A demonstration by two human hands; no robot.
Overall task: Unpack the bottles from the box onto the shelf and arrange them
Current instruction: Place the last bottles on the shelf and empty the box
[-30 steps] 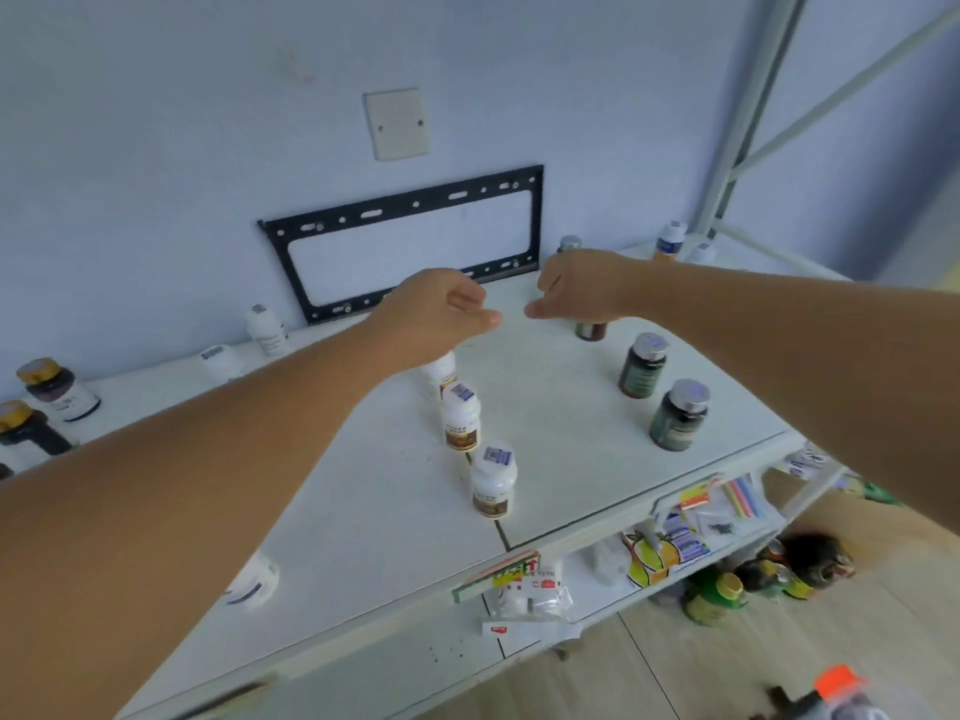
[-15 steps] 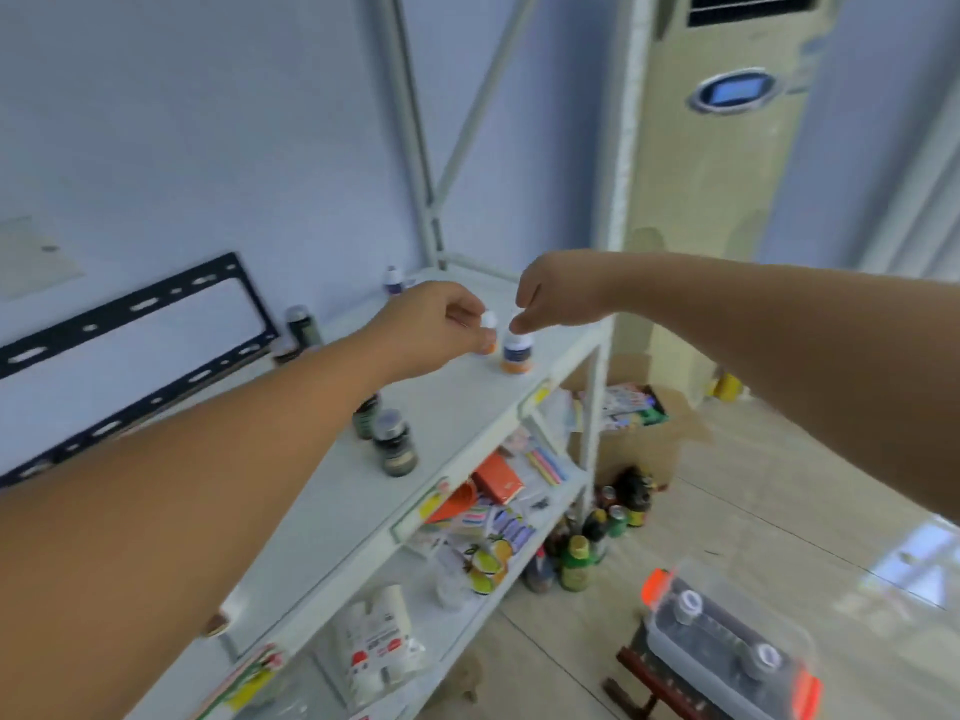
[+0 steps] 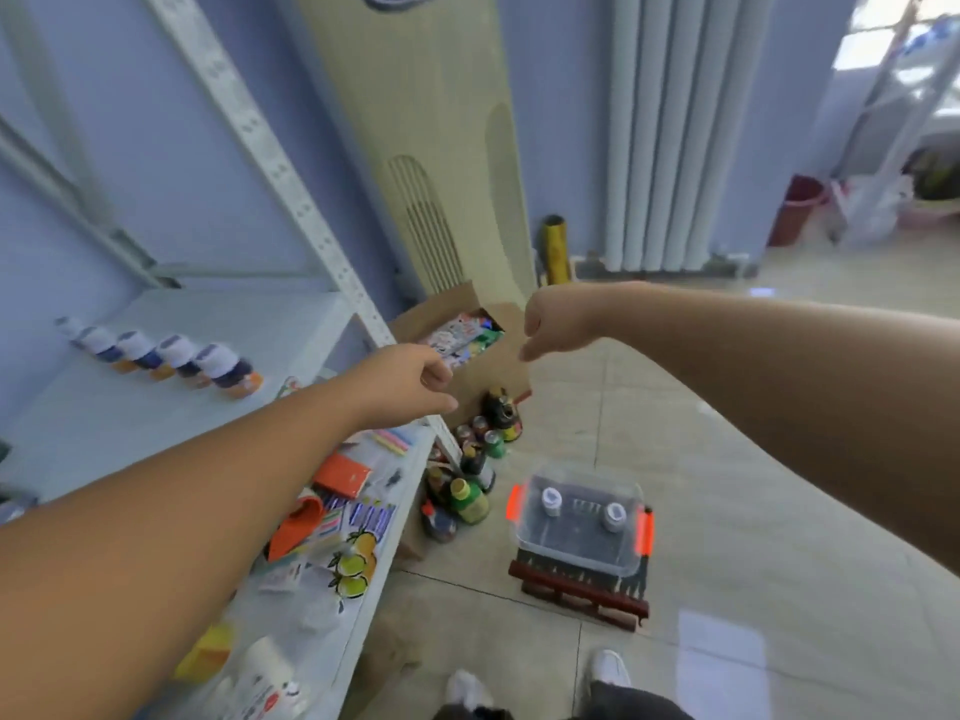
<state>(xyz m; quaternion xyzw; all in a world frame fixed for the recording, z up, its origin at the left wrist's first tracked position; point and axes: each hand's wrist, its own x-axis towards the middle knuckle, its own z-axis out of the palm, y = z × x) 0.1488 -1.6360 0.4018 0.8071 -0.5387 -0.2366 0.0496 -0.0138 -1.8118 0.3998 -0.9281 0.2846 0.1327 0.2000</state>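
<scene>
Several white-capped bottles with blue and orange labels (image 3: 171, 356) stand in a row on the white top shelf (image 3: 130, 423) at the left. My left hand (image 3: 410, 381) hangs past the shelf's right end, fingers curled, holding nothing. My right hand (image 3: 558, 324) is further right over the floor, loosely fisted and empty. A clear plastic box with orange latches (image 3: 579, 532) sits on a dark red stand on the floor below my hands. Two white-capped bottles (image 3: 550, 500) show inside it.
The lower shelf (image 3: 363, 511) holds packets, an orange item and paper. Drink bottles and cans (image 3: 470, 459) crowd the floor by the shelf leg. An open cardboard box (image 3: 467, 330) and a tall air conditioner (image 3: 431, 148) stand behind. My shoes (image 3: 608, 667) are at the bottom.
The view has swung right and down from the shelf top to the floor. Both hands have left the bottles on the shelf and now hang beyond its right end.
</scene>
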